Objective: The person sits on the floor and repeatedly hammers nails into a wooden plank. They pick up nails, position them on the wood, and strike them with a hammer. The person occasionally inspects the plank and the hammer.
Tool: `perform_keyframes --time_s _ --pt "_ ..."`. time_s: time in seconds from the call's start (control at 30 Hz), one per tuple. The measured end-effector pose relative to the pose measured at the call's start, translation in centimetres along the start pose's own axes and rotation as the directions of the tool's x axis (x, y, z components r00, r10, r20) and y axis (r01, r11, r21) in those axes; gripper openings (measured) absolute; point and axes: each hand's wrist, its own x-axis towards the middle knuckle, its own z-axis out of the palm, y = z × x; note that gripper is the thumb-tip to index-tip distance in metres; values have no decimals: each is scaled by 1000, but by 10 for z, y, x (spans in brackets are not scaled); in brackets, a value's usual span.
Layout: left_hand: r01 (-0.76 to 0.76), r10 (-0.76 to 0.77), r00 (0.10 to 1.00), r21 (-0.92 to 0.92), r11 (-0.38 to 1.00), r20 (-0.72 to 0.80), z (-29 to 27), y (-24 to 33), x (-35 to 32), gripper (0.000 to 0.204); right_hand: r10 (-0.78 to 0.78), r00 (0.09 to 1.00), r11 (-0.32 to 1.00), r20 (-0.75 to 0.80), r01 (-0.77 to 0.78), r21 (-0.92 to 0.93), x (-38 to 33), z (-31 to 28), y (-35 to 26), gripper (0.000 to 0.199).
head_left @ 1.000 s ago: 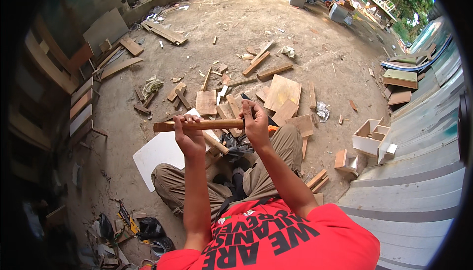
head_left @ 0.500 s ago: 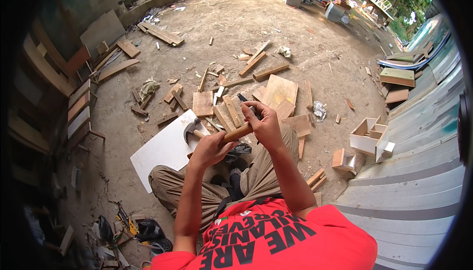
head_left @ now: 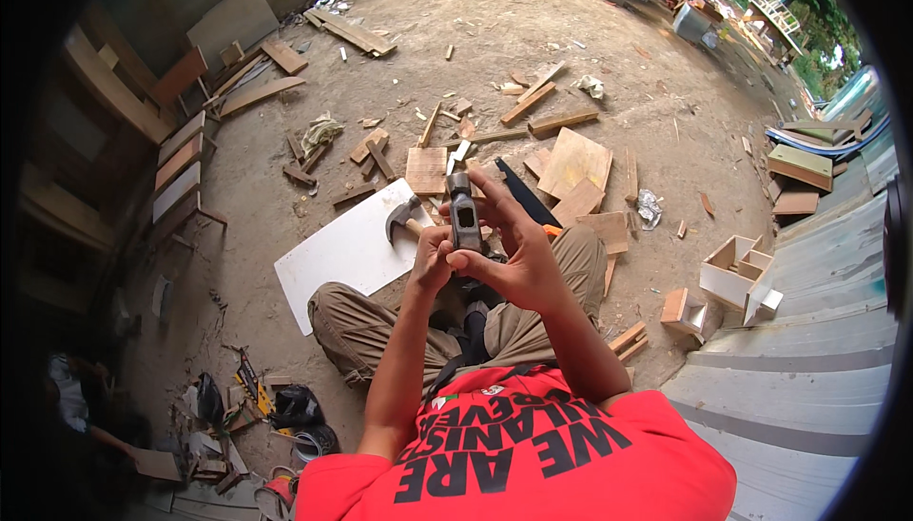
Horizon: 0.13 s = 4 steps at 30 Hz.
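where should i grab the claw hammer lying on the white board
Probably by its wooden handle, coming from the near side. The claw hammer lies flat on the white board with its dark head pointing away to the left, and its handle runs toward the left hand, which partly hides it.

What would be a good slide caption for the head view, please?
Seated person holds a hammer in both hands, left hand and right hand, above a white board amid wood scraps.

Wood offcuts (head_left: 574, 162) crowding ground ahead
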Motion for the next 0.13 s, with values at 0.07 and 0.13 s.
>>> perform_keyframes --time_s 0.07,0.13 --pt "-18 19 999 -20 1000 31 -18 -20 3 92 -23 1000 999 12 23 -36 -2 12 -6 98" --pt "-5 5 1000 -11 1000 27 -32 -31 -5 96 -83 996 989 33 87 -117 -5 18 -10 99"
